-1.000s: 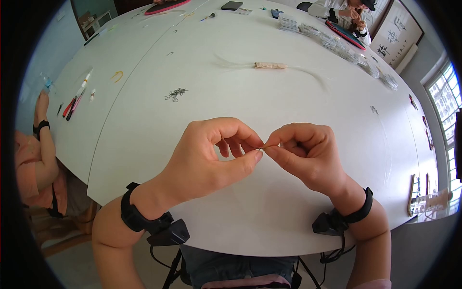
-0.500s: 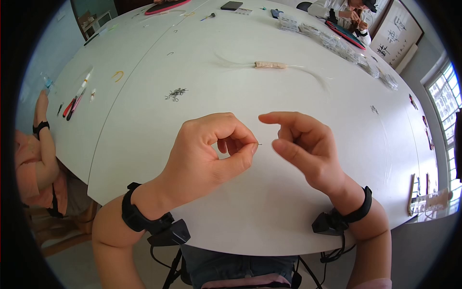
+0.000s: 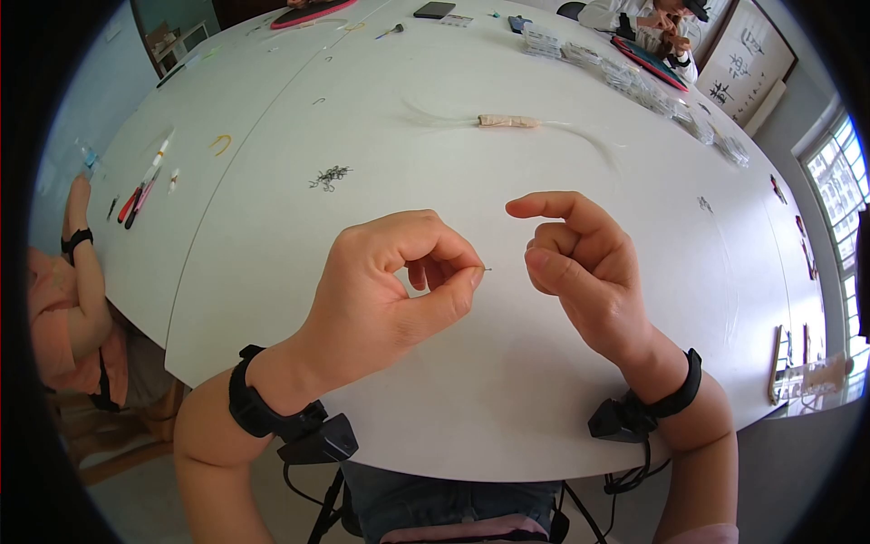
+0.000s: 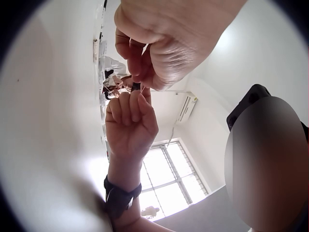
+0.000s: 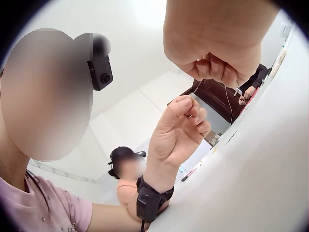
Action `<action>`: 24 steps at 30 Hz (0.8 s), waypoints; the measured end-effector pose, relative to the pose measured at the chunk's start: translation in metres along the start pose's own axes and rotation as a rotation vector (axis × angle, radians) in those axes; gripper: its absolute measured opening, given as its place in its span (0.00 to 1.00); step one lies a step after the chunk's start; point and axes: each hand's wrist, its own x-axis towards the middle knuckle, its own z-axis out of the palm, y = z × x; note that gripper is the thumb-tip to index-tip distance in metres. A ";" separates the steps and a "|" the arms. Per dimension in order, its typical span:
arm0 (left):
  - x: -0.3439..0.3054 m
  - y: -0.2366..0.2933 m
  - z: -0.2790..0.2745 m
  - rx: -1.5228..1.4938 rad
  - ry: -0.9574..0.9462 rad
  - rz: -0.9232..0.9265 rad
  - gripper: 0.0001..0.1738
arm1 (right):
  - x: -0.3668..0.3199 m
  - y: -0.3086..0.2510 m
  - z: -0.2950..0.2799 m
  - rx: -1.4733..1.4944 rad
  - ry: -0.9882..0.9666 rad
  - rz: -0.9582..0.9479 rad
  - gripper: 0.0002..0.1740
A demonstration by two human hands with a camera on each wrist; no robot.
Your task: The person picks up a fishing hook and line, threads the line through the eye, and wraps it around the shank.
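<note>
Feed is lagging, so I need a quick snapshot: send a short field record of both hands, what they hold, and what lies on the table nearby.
left hand: pinches a tiny metal piece between thumb and forefinger, tip poking out
right hand: apart from the left, forefinger out, other fingers curled
fine line: runs between the two hands in the right wrist view; grip unclear
table: white, under both hands
beyond the hands: small dark pile, tan-wrapped bundle

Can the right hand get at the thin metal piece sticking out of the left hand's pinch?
Probably yes: the right hand hovers beside the left hand, thumb and forefinger apart, and nothing stands between it and the thin metal piece.
</note>
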 end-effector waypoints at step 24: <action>0.001 0.000 0.002 0.050 0.021 0.007 0.01 | -0.004 -0.009 0.011 -0.374 0.047 -0.186 0.20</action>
